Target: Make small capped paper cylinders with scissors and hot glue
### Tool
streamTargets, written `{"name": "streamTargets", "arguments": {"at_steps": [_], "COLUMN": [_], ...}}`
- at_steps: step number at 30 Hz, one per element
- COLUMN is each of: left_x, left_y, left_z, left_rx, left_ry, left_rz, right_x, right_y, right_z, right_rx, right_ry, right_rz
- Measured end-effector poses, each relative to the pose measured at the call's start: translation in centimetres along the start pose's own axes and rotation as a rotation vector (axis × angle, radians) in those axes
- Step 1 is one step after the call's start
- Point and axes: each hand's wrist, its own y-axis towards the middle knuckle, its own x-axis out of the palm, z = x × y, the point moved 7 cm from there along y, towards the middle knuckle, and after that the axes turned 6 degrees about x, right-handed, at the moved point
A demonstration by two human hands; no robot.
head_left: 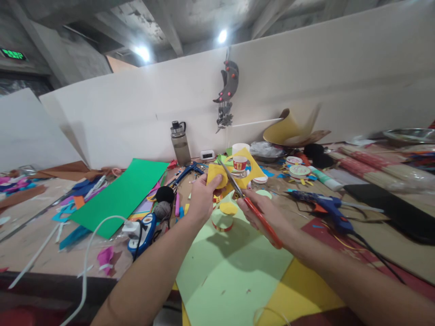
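In the head view, we cannot see all the fingers of the right hand point(261, 209), because they curl round behind the red handles of the scissors point(257, 216). The fingertips of the left hand point(201, 197) are partly hidden too, behind the yellow piece point(215, 174) it pinches with its thumb. We can't tell how far apart the blades are. Both arms get cut off by the picture's edges, and the small things behind the hands are partly covered.

The scissors are up above the tabletop point(34, 253), between the two hands, with the right hand wrapped round them. Their long way runs on a slant: the tips point up, left and away from us, and the handles stick out low on the right. Near the blades we see a yellow scrap point(254, 168). Below, a little cup point(222, 222) with a yellow circle point(228, 208) on top stands on a pale green sheet point(231, 271).
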Motion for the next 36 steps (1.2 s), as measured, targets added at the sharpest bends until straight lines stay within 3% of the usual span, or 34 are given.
{"name": "streamTargets", "arguments": {"at_steps": [16,29,36], "left_x": [0.55,-0.06,0.15], "left_y": [-0.33,-0.1,-0.11], "left_z": [-0.11,0.03,0.39], "left_rx": [-0.079,-0.053,-0.018], "left_ry": [0.006,0.027,0.032], "left_rz": [-0.058,-0.012,-0.058], "right_x": [0.01,-0.1,-0.07], "right_y": [0.33,0.03,0.03], "right_z": [0.23,-0.19,-0.23], "right_rx": [-0.01,-0.009,-0.017], "right_ry": [-0.046,-0.077,-0.099], "right_rz": [-0.027,-0.008,-0.011]}}
